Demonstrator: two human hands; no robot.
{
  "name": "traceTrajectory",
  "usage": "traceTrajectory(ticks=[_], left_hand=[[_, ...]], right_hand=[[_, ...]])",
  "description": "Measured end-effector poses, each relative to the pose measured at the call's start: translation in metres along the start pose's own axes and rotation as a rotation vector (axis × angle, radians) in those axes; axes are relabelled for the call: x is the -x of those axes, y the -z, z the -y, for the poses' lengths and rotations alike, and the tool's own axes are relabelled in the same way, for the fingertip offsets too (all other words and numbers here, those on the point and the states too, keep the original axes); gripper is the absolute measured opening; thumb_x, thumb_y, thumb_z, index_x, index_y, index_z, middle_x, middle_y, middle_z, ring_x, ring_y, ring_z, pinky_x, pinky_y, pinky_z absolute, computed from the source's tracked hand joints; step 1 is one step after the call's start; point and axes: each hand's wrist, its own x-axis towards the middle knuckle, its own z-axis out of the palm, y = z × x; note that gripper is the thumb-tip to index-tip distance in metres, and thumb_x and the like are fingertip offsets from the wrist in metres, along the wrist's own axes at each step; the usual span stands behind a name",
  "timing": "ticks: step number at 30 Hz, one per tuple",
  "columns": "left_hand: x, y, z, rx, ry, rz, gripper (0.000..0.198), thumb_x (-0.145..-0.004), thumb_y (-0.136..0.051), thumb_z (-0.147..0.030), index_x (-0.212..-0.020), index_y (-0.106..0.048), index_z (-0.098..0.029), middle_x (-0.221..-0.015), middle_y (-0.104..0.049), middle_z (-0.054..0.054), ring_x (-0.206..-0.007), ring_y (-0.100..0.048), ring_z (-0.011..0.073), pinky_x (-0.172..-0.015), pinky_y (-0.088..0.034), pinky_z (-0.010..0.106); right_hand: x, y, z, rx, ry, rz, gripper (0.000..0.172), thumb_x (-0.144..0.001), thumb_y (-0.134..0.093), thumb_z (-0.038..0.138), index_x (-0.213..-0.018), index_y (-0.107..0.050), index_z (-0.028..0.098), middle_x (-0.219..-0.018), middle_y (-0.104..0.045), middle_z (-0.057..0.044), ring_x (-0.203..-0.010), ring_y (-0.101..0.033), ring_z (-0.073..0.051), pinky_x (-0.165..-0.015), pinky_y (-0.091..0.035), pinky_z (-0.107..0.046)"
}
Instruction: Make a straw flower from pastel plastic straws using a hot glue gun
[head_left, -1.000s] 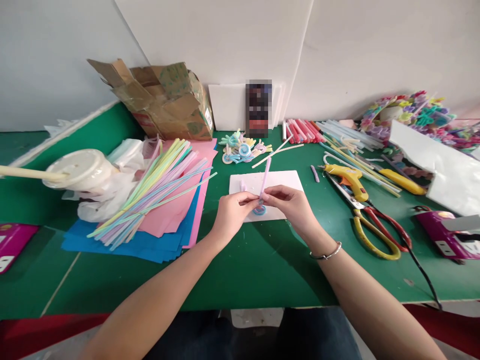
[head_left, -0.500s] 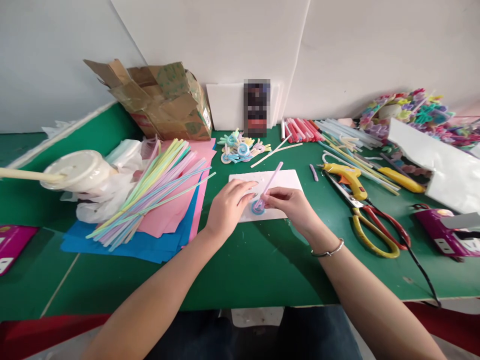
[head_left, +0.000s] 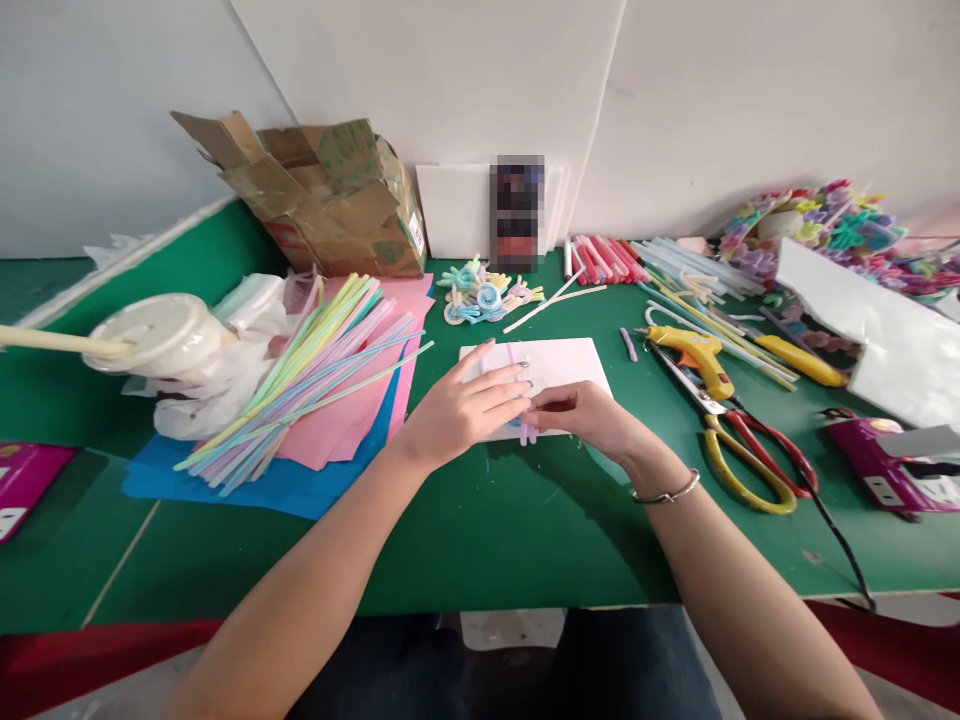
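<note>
My left hand (head_left: pixel 466 412) lies over a white board (head_left: pixel 574 365) with its fingers stretched out, covering most of a small piece made of pipe cleaners. A lilac pipe cleaner (head_left: pixel 529 434) shows just below the fingertips, with a trace of blue beside it. Another lilac length (head_left: pixel 514 353) appears above the fingers. My right hand (head_left: pixel 585 415) is closed in a pinch at the right side of this piece, against the left fingertips. The blue coil is almost wholly hidden.
Behind the board lies a pile of pipe cleaner shapes (head_left: pixel 487 298). To the right are a yellow glue gun (head_left: pixel 694 352), large scissors (head_left: pixel 750 465) and a purple power strip (head_left: pixel 885 465). A bundle of pipe cleaners (head_left: pixel 307 385) lies left, near a lidded cup (head_left: pixel 154 335) and cardboard box (head_left: pixel 337 205).
My left hand has spread flat and moved right over the coil, hiding it. The lilac stem that stood up to the right no longer does; lilac ends now show below the fingers.
</note>
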Motion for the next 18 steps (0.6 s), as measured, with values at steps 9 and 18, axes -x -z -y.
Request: traceTrajectory(ticks=[9,18], left_hand=[[-0.0011,0.0022,-0.0028,-0.064,-0.004,-0.019,0.025,-0.092,-0.043,-0.009,-0.088,-0.065,-0.020,-0.091,-0.072,0.000,-0.098,-0.066,0.0138,-0.108,-0.037,0.049],[-0.0021,0.0014,-0.0034,-0.080,-0.004,-0.032,0.024,-0.092,-0.043,-0.010,-0.084,-0.064,-0.019,-0.086,-0.071,-0.002,-0.086,-0.066,0.0114,-0.104,-0.042,0.044]], right_hand=[[0.0001,-0.0001,-0.0010,-0.019,-0.024,0.000,0.021,-0.052,-0.082,0.030,-0.066,-0.073,0.017,-0.061,-0.067,0.002,-0.061,-0.058,-0.010,-0.070,-0.051,-0.030],[-0.0033,0.0014,-0.0040,-0.008,-0.018,-0.010,0.024,-0.050,-0.083,0.033,-0.066,-0.073,0.018,-0.061,-0.066,0.001,-0.060,-0.056,-0.010,-0.068,-0.050,-0.030]])
